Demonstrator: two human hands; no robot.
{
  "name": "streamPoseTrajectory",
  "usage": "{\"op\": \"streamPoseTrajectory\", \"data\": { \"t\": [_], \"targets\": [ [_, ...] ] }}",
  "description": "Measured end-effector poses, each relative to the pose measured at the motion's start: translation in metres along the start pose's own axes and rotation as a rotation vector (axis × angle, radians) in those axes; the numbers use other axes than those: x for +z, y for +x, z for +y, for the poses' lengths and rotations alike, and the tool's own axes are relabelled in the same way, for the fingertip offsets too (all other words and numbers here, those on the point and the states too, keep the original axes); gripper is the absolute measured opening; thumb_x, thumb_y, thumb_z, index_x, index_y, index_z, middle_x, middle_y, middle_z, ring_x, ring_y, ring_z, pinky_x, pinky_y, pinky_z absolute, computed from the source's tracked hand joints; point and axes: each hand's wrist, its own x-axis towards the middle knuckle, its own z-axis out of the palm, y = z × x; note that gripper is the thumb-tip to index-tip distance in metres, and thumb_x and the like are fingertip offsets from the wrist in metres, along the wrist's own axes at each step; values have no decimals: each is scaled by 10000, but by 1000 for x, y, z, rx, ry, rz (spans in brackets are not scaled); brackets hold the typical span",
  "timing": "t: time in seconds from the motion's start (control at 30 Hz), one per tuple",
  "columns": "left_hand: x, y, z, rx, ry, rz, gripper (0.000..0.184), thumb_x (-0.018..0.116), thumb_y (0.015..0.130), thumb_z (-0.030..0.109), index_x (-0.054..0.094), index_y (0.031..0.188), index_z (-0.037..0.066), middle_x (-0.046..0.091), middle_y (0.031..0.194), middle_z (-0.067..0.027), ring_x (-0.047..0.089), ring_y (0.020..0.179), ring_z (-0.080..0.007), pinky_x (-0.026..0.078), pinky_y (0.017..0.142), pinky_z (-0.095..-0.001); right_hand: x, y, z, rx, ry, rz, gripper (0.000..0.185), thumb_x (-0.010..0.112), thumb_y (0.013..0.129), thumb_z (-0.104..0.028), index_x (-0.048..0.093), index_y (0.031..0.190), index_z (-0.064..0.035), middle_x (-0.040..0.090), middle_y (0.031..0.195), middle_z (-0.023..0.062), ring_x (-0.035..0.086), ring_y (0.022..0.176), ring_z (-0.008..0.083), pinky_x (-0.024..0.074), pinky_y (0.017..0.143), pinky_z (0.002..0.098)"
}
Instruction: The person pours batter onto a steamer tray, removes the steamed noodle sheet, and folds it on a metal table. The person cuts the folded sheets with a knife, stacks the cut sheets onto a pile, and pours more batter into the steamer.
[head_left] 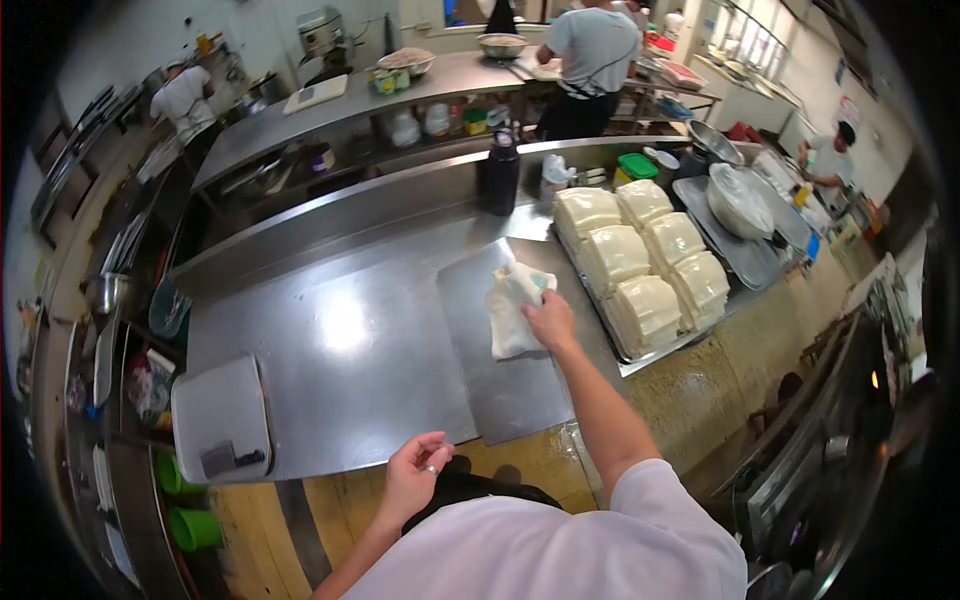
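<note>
My right hand (pixel 551 322) is closed on a crumpled white cloth (pixel 512 330), pressing it against a flat metal sheet (pixel 505 395) that lies on the steel worktable (pixel 400 360). A faint greenish patch shows on the cloth by my fingers. Near the table's front edge, my left hand (pixel 418 466) hangs with loosely bent fingers and nothing visible in it; a ring is on one finger. To the right of the cloth, a metal tray (pixel 640 362) carries several glossy cream-coloured blocks (pixel 645 310) in two rows.
A pale tray (pixel 225 400) with a cleaver (pixel 232 459) sits at the table's left end. A dark bottle (pixel 502 175) stands at the back, beside a white container (pixel 555 177) and a green-lidded tub (pixel 636 168). Green bins (pixel 195 528) are below left. Several people work farther off.
</note>
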Motion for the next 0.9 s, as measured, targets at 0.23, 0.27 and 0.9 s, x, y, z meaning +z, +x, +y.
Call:
{"op": "streamPoseTrajectory", "data": {
  "t": [0.23,0.27,0.9],
  "targets": [
    [-8,51,-4,38,28,-312,251,666,993,86,648,1212,-36,744,1044,-86,684,965,-134,543,871,-277,-39,-98,13,-88,91,303,302,744,853,-226,688,1057,-10,644,1019,180,655,917,323,529,809,416],
    [-9,58,1,30,58,-373,247,670,991,88,654,1204,-35,744,1043,-84,682,965,-133,542,871,-277,-43,-126,18,-67,119,308,284,747,847,-204,691,1039,-4,648,985,173,656,877,305,533,782,404],
    [42,1,-30,103,427,-1566,269,694,983,121,673,1194,-44,740,1033,-95,676,924,-137,548,830,-285,-34,-498,-145,681,268,723,218,730,901,-162,703,1043,0,671,922,134,671,817,252,540,740,367]
  ]
}}
